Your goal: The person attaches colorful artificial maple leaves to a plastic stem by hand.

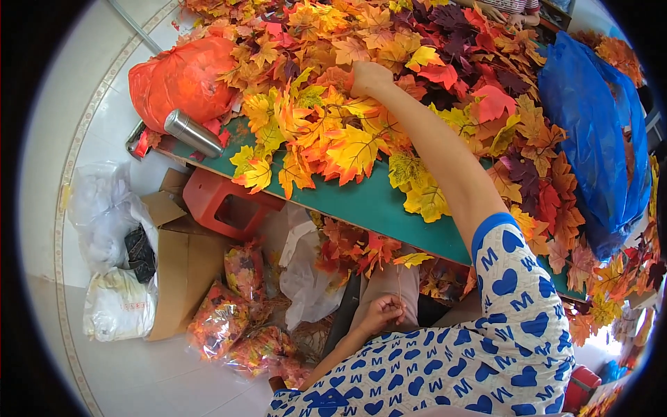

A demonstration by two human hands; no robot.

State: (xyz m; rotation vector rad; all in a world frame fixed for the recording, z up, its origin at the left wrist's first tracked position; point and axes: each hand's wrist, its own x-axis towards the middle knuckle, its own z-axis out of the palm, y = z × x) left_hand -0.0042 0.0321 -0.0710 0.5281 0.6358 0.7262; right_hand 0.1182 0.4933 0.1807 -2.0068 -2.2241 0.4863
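My left hand (384,313) is closed in a pinch near my lap, on a thin brown stem (399,283) that stands up from the fingers. Just above the stem, at the table's edge, is a yellow artificial maple leaf (413,259); whether the two are joined I cannot tell. My right arm stretches across the green table (354,201). My right hand (370,78) is in the heap of artificial maple leaves (351,149), its fingers hidden, so its grip does not show. Yellow and orange leaves hang over the near edge.
A steel flask (193,133) lies by a red bag (182,80) at the left. Below are a red stool (229,201), a cardboard box (187,271) and leaf-filled clear bags (219,316). A blue bag (590,132) stands right; another person's hand (492,12) is at the far side.
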